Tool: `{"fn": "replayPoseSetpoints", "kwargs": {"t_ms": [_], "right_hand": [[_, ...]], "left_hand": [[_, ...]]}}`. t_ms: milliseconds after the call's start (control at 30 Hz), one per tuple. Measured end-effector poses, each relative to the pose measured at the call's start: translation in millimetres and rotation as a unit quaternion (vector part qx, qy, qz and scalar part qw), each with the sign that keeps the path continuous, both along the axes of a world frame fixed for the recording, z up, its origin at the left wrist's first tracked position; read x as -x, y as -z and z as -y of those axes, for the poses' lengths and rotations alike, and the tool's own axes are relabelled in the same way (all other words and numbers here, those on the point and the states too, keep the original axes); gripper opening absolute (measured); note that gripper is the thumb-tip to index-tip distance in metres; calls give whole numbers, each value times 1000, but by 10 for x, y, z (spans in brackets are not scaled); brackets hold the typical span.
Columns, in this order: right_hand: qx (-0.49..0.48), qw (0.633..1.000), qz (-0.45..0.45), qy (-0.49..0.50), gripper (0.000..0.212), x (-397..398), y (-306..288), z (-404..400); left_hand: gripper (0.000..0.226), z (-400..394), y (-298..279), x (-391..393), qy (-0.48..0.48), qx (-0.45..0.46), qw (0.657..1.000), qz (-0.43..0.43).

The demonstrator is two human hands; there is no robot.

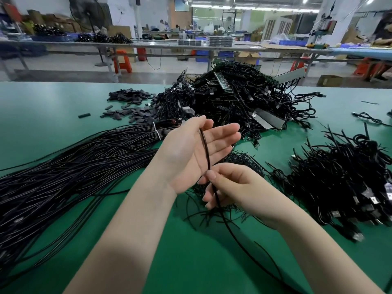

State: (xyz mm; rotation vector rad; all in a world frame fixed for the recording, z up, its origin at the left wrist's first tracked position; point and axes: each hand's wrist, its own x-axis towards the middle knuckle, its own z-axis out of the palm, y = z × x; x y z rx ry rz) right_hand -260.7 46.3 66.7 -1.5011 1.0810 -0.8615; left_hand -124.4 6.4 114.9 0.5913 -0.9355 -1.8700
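Note:
A thin black cable [205,147] runs across the palm of my left hand [197,151], which is held palm up above the green table [53,102] with its fingers straight. The cable's top end passes between the thumb and the fingers there. Just below, my right hand [229,187] pinches the same cable between thumb and forefinger. From that pinch the cable trails down toward the table's near edge.
A long bundle of black cables [74,166] tied with a white band lies at left. A big heap of cables with circuit boards [233,102] sits ahead. Another cable pile [339,183] lies at right. Small black sleeves [127,102] are scattered at the back left.

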Motion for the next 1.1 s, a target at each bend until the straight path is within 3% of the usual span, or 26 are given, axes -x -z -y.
{"fn": "replayPoseSetpoints", "kwargs": {"t_ms": [100,200,267,333,367,433,533,600,700,767,967,1033,1100], "right_hand": [[14,1000,-3,2,23,-12,36,13],[29,999,-8,-15,24,-26,85,28],[23,998,-18,-50,29,24,90,36],[-9,997,-50,-64,37,141,36,43],[-23,996,-67,-49,42,218,-8,51],[-44,997,-71,7,48,375,-118,63],[-58,997,15,50,37,472,-301,37],[-34,996,70,30,30,393,-381,-24],[3,991,127,-39,25,158,-369,-114],[-8,987,146,-70,22,56,-338,-134],[36,990,135,-37,27,266,-454,-102],[65,988,137,-5,28,356,-504,-108],[89,988,123,-13,28,408,-522,-128]], "left_hand": [[25,4,24,4,-29,38,998,32],[44,2,14,-61,3,78,993,90],[47,-8,-24,-171,112,83,988,71],[37,-29,-60,-305,248,108,961,50],[36,-34,-58,-355,305,134,940,71],[40,-11,33,-357,342,184,899,204],[37,55,185,-186,219,214,873,380],[33,63,186,-95,133,187,911,343],[39,33,89,-80,77,158,964,200],[44,5,49,-85,63,198,958,198],[50,-43,19,-133,41,308,869,384],[44,-40,48,-156,96,286,877,375],[42,-36,58,-116,86,265,906,318]]}}
